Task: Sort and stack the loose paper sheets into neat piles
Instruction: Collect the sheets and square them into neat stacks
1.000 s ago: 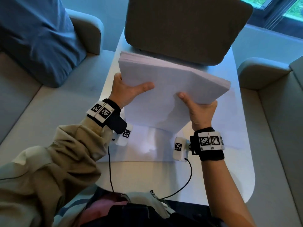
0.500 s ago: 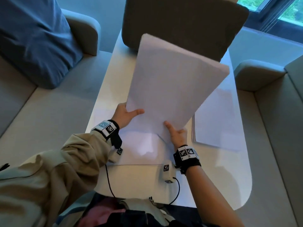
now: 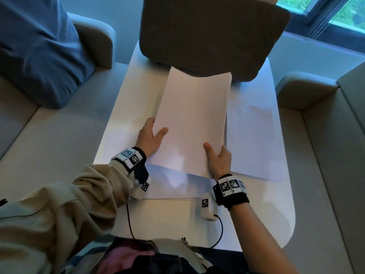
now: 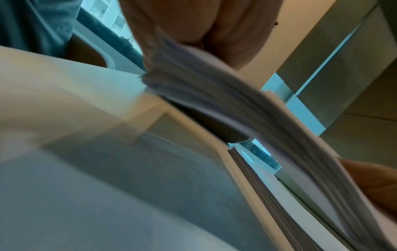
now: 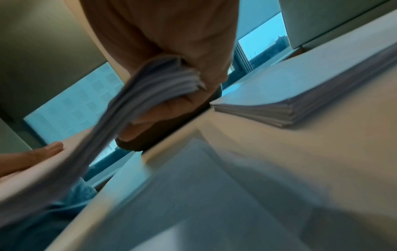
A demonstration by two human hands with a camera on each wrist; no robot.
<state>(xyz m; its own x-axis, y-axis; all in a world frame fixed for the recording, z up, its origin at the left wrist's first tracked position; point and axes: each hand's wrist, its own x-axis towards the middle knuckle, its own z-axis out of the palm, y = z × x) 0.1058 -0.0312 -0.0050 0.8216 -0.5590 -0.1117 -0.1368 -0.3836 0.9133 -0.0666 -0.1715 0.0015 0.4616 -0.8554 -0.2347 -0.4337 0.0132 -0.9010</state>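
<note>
I hold a thick sheaf of white paper [image 3: 192,119] with both hands, lengthwise over the middle of the white table [image 3: 177,220]. My left hand [image 3: 151,138] grips its near left edge, thumb on top. My right hand [image 3: 218,158] grips the near right corner, thumb on top. The wrist views show the sheaf's edge [image 4: 225,101] [image 5: 154,84] lifted off the table, fingers under it. A second flat pile of sheets [image 3: 254,141] [image 5: 300,101] lies on the table to the right. More paper [image 3: 173,186] lies under the sheaf near me.
A brown chair back [image 3: 209,34] stands at the table's far end, just beyond the sheaf. Grey sofa seats [image 3: 45,139] flank the table on both sides. A blue cushion [image 3: 37,46] lies at the far left. A window [image 3: 335,12] is at the top right.
The sheaf has turned from crosswise and raised to lengthwise and lower over the table. Both hands kept their hold and moved with it.
</note>
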